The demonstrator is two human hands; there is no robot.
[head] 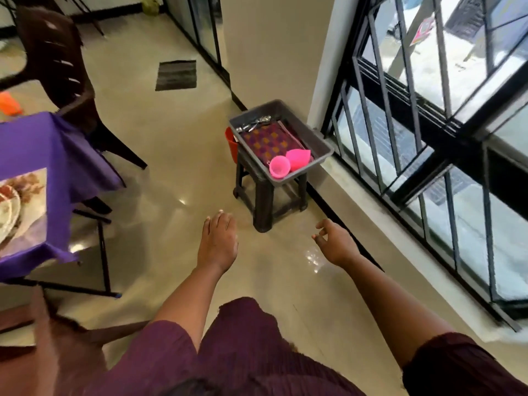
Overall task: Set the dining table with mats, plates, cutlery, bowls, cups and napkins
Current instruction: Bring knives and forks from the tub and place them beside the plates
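Presently, head view, the only one: both hands are out in front over the floor, holding nothing. Left hand (218, 241) is flat with fingers straight, palm down; right hand (335, 241) is relaxed, fingers loosely curled around nothing. Ahead of them, against the wall by the barred window (445, 115), one dark plastic stool (267, 200) carries one grey tray (320, 138). Count inside the tray: two pink cups (280, 166), lying at the near end and touching each other; one patterned mat (268, 142), purple with orange squares, flat on the tray bottom beneath the cups; one bundle of metal cutlery (255, 124) at the far end, pieces too blurred to count. One red container (231, 142) shows just behind the tray's left edge, partly hidden. At frame left, the table under a purple cloth (37, 144) bears one pale floral mat (34, 207) with plates (8, 207) stacked on it at the frame edge; their number cannot be told. One orange object (10, 103) sits at the table's far side. Two dark chairs are seen: one (61, 64) beyond the table, one at lower left. One dark floor mat (176, 75) lies farther off.
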